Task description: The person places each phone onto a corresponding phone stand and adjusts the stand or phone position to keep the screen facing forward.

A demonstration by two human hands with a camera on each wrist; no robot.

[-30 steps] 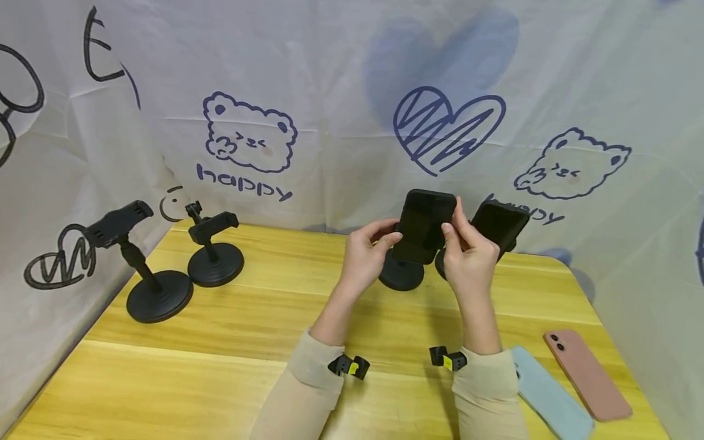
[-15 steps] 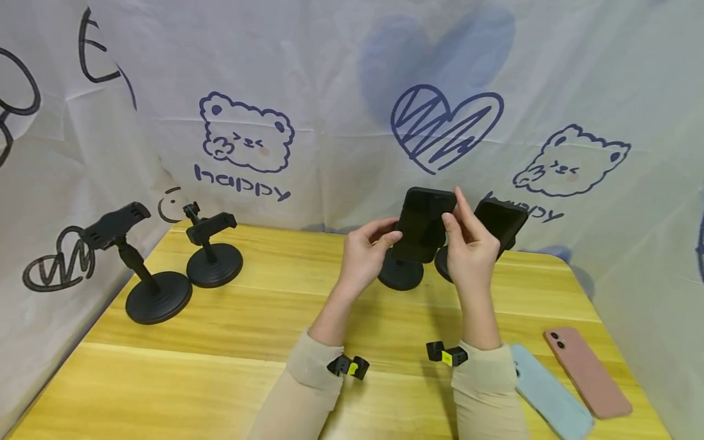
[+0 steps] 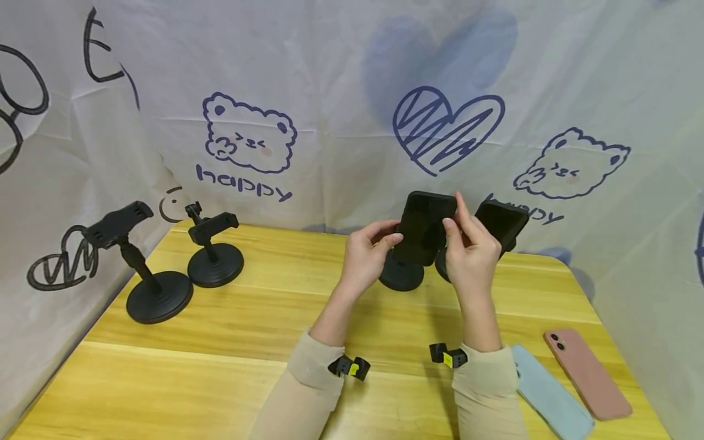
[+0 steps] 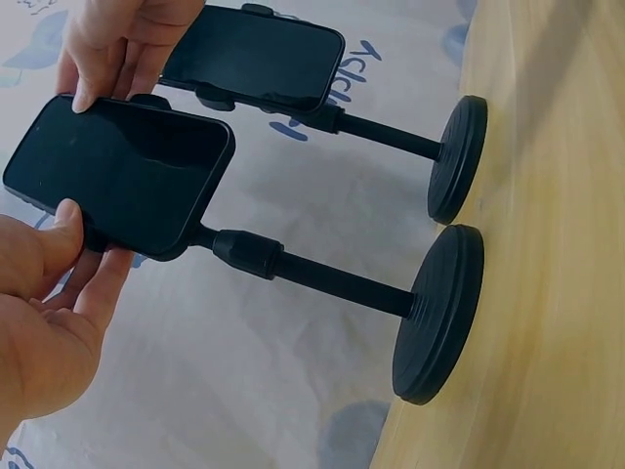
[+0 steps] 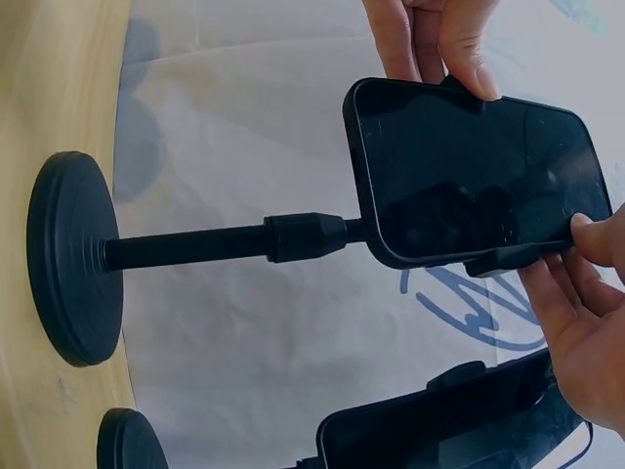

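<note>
A black phone (image 3: 425, 227) sits upright, tilted back, in the clamp of a black phone stand (image 4: 347, 282). My left hand (image 3: 363, 260) pinches the phone's left edge, its thumb (image 4: 66, 217) on the screen's border and its fingers behind. On the opposite edge my right hand (image 3: 474, 256) grips higher up, thumb at the front and fingers behind. Clamp pads (image 5: 501, 260) show at the phone's edges in the right wrist view. Close beside it, a second black phone (image 4: 256, 59) rests in another stand (image 4: 391, 135), partly hidden by my right hand in the head view.
Two more black stands, one taller (image 3: 159, 297) and one shorter (image 3: 216, 264), stand at the table's left with bare clamps. A light blue phone (image 3: 552, 391) and a pink phone (image 3: 588, 374) lie face down at right. A printed white cloth (image 3: 341, 122) hangs behind the table (image 3: 247, 366).
My right thumb and fingers have shifted slightly upward along the phone's right edge. The left hand keeps its hold, and the stands stay in place.
</note>
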